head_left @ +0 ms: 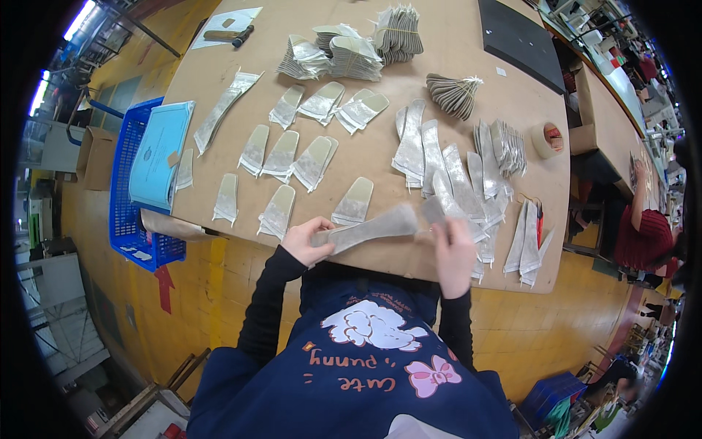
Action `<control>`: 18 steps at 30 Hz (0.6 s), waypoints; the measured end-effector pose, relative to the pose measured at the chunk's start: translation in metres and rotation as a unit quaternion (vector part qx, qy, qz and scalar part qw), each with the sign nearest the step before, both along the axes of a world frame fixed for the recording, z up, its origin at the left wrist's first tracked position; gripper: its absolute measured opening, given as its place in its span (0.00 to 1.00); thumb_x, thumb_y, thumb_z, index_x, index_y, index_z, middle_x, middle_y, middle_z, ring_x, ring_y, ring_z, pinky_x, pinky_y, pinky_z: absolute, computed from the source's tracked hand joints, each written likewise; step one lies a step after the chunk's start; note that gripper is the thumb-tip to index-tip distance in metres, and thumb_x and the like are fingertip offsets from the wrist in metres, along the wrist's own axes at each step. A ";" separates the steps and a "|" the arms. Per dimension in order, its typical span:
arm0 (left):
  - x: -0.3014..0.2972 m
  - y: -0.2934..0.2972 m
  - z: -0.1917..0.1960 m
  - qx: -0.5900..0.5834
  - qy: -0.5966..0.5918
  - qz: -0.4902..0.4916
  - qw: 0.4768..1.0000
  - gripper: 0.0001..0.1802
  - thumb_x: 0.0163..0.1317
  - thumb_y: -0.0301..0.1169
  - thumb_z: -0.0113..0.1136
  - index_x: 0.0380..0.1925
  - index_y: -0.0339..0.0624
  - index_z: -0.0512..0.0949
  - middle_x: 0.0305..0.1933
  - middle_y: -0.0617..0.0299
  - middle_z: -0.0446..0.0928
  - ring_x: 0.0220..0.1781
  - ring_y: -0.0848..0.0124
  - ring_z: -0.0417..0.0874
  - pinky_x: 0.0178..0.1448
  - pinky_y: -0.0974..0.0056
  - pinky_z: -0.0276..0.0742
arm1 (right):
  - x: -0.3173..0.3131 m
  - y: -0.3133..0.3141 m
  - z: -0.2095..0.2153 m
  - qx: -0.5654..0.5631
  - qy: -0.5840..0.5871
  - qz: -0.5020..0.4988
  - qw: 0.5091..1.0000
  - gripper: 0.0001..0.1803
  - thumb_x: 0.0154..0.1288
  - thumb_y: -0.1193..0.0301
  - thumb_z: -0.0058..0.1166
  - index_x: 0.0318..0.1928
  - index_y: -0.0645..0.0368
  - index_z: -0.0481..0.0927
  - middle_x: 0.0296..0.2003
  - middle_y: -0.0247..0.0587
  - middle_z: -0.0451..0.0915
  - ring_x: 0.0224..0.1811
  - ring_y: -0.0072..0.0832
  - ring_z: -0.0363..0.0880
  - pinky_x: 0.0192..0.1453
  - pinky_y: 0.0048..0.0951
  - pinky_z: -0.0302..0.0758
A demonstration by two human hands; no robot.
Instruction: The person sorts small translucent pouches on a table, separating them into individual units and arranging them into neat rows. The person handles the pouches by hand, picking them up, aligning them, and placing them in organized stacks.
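My left hand point(308, 241) is closed on the narrow end of a long grey flared strip point(376, 229), which stretches to the right above the table's near edge. In my right hand point(453, 247), slightly blurred, a small grey piece point(433, 211) is pinched near the strip's wide end. Beyond my left hand lie several short tongue-shaped pieces point(281, 156), pale at the rounded end and silvery at the other, some overlapping. Long grey strips point(455, 175) lie overlapped just past my right hand.
Bundled stacks point(398, 35) of pieces stand at the back, beside a fanned bundle point(453, 95). To the right are a tape roll point(547, 140) and red-handled scissors point(540, 223). A hammer point(243, 36) lies back left; a blue basket point(121, 183) borders the table's left edge.
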State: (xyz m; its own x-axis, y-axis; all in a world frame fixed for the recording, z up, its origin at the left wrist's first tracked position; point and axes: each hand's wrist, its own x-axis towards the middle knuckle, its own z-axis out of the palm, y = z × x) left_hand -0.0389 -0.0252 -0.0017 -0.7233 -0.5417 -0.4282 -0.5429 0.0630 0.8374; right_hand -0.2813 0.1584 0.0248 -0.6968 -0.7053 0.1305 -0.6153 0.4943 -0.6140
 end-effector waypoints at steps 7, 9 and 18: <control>-0.038 0.013 -0.008 -0.406 0.025 0.073 0.910 0.20 0.49 0.34 0.69 0.43 0.45 0.79 0.49 0.56 0.74 0.54 0.56 0.71 0.58 0.54 0.69 | -0.021 0.028 0.027 -0.154 -0.162 -0.094 0.970 0.09 0.71 0.73 0.51 0.45 0.66 0.77 0.36 0.42 0.79 0.38 0.26 0.74 0.46 0.27 0.70; -0.053 0.017 -0.012 -0.373 0.025 0.125 0.919 0.19 0.49 0.35 0.70 0.42 0.44 0.79 0.51 0.56 0.72 0.58 0.57 0.68 0.59 0.54 0.66 | -0.015 0.025 0.028 -0.182 -0.193 -0.088 0.960 0.09 0.72 0.73 0.50 0.47 0.66 0.77 0.38 0.40 0.80 0.40 0.26 0.76 0.49 0.26 0.71; -0.075 0.003 0.014 -0.052 0.277 0.214 0.935 0.08 0.56 0.26 0.67 0.34 0.36 0.79 0.31 0.63 0.79 0.36 0.71 0.80 0.44 0.67 0.75 | 0.015 0.020 0.038 -0.213 -0.230 -0.009 0.950 0.10 0.67 0.77 0.55 0.47 0.66 0.80 0.39 0.43 0.81 0.39 0.28 0.78 0.46 0.25 0.74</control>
State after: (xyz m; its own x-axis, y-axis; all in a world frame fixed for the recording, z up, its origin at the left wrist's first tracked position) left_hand -0.1137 -0.0224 0.0124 -0.5261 -0.8502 0.0193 -0.0215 0.0360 0.9991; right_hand -0.2667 0.1784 0.0623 -0.7608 -0.6441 0.0793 -0.2271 0.1497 -0.9623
